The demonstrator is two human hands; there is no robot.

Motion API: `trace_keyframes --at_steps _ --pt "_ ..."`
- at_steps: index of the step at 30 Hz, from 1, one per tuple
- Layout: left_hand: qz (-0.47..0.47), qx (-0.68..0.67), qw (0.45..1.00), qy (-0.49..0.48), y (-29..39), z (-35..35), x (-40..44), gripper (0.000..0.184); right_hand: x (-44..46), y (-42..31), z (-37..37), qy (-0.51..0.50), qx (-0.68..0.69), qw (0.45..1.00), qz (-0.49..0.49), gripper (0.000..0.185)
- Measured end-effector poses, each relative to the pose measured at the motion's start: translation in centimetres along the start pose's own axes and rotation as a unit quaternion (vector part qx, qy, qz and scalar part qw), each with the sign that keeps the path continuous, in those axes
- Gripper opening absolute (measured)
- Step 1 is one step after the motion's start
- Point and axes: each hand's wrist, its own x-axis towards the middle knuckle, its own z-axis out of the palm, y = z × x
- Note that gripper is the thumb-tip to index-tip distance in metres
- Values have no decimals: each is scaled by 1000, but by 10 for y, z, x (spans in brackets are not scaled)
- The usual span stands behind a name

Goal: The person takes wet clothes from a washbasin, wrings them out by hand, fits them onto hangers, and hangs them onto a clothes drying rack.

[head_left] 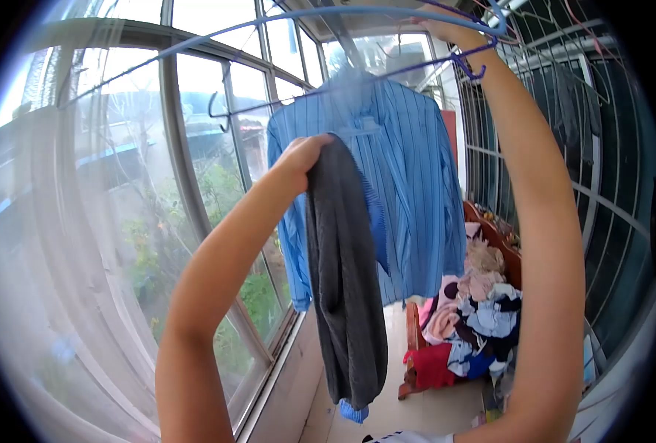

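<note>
Left hand [306, 157] clamped on long dark-grey cloth garment [342, 273]; right hand [450, 29] at purple plastic hanger [457, 57], grip unclear. Blue striped shirt [420, 192] hangs farther off.

1 grey garment [345, 288], 1 striped shirt [418, 192]

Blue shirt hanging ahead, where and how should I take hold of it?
Probably by the shoulder at picture right, coming in from that side. The blue shirt hangs with its shoulders spread wide, so that corner sticks out as an easy edge to pinch. The grey garment in your left hand covers part of the shirt's front.
</note>
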Motion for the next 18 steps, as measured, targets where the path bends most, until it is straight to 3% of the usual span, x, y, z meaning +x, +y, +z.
trace_keyframes --at_steps 1,3,5,6,8,11,13,15,16,17,18 --pt "15 32 999 5 -3 1 -9 30 -14 -1 1 -113 21 986 119 29" --pt "54 106 993 -3 -24 -5 -4 32 -75 -37 -23 -89 -48 988 112 26" --pt "156 361 919 22 -56 -18 22 30 -121 -69 -50 -222 6 957 186 26" --pt "136 361 923 11 -66 -14 15 30 -145 -79 -54 -242 13 951 193 26" --pt "299 587 750 56 -73 0 -11 30 -194 -92 -65 -220 149 943 199 27" --pt "261 614 744 40 -99 7 -30 27 -251 -127 -86 -216 201 917 268 27" --pt "213 617 757 25 -119 6 -21 30 -274 -137 -96 -226 257 899 274 26" --pt "75 458 885 -32 -149 -6 -5 32 -287 -153 -116 -281 335 818 373 30" --pt "-16 294 954 -55 -154 -5 -17 33 -284 -164 -128 -318 349 778 415 29" --pt "-27 295 953 -60 -156 -4 -22 33 -281 -175 -140 -353 357 735 456 29" --pt "-133 196 970 -47 -159 -4 -26 30 -291 -179 -143 -325 377 747 441 28"
